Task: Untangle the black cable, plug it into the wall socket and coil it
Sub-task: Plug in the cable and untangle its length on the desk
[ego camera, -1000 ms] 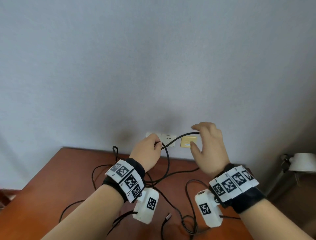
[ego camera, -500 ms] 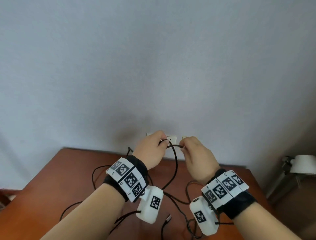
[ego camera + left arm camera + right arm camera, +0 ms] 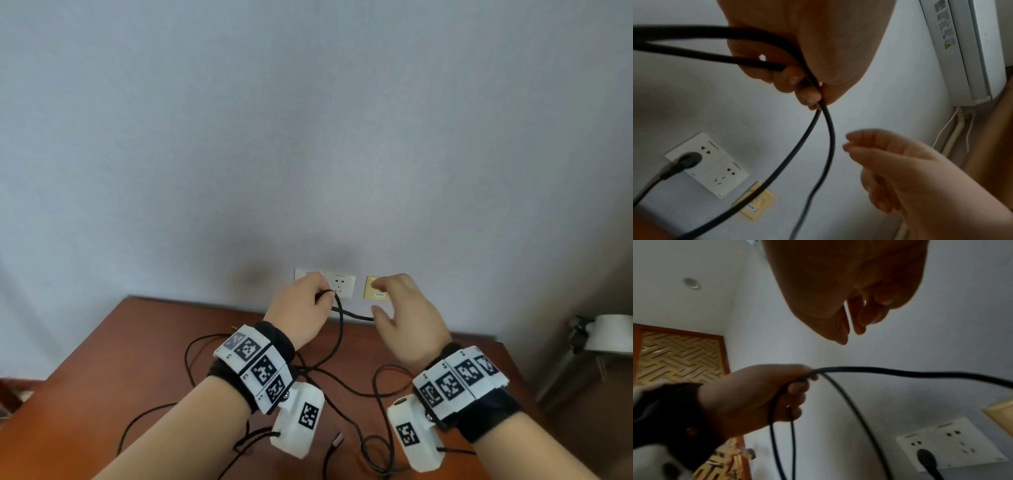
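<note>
- Head: left hand (image 3: 301,308) pinches cable (image 3: 339,329) loops; the rest sprawls across the table (image 3: 102,377) and may re-knot.
- Left wrist: plug (image 3: 687,160) sits in the socket (image 3: 723,183); a hard tug could unseat it.
- Right wrist: right hand (image 3: 855,293), fingers relaxed, holds nothing; unsupported loops could slip.

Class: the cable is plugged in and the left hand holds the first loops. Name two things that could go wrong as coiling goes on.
1. The plug sits in the wall socket; pulling loops tight may tug it out.
2. The black cable lies crossed over itself on the table; it may knot while the left hand gathers it and the right hand holds nothing.
</note>
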Demonstrator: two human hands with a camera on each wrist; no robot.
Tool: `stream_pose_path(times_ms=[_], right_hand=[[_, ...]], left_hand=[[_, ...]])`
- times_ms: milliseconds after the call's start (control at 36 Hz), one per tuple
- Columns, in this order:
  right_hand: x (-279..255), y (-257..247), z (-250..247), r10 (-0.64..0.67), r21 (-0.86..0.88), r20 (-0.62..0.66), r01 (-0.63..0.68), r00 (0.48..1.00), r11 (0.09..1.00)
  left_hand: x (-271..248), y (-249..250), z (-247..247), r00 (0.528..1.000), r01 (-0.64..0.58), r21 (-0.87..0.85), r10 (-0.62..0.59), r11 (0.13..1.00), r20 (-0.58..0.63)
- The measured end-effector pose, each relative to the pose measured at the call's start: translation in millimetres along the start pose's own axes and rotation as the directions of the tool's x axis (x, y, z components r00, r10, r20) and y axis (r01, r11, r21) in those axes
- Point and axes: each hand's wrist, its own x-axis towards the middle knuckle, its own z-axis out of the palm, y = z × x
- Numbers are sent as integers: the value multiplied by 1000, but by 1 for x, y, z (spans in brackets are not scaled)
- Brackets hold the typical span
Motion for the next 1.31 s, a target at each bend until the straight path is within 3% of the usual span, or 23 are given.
stream_pose_path(times_ms=[139,306,444,583,722,806,889,972,1111,1306], right_hand=[[0,-19,12,-141,20,94,140,985,990],[3,-18,15,-161,112,23,157,987,981],[1,-12,10,-78,130,-7,78,997,988],[1,-6,2,53,243,-73,-33,996,969],[4,9,-8,247,388,-170,-165,954,907],[4,20,-12,326,405,-162,-238,931,883],[1,22,-11,292,252,-125,-254,948,934],[-1,11,-8,185,147,-93,-170,978,974],[-5,-14,3,-6,128,-43,11,999,992],[-7,-22,16,-48,139,-97,62,994,988]], left_hand=[[0,12,11,999,-34,-75,33,997,-17],[2,14,8,999,-54,-132,53,990,-7],[3,15,2,996,-86,-124,85,989,-13],[5,9,-1,999,-35,-187,28,982,-43],[6,-6,-7,995,51,-213,-67,976,-69],[5,-13,-10,992,68,-208,-90,976,-94],[4,-13,-8,991,49,-184,-71,982,-113],[4,-7,-4,994,34,-172,-51,984,-93],[1,4,5,997,-10,-170,-4,985,-82],[-4,13,10,997,-46,-220,30,974,-75]])
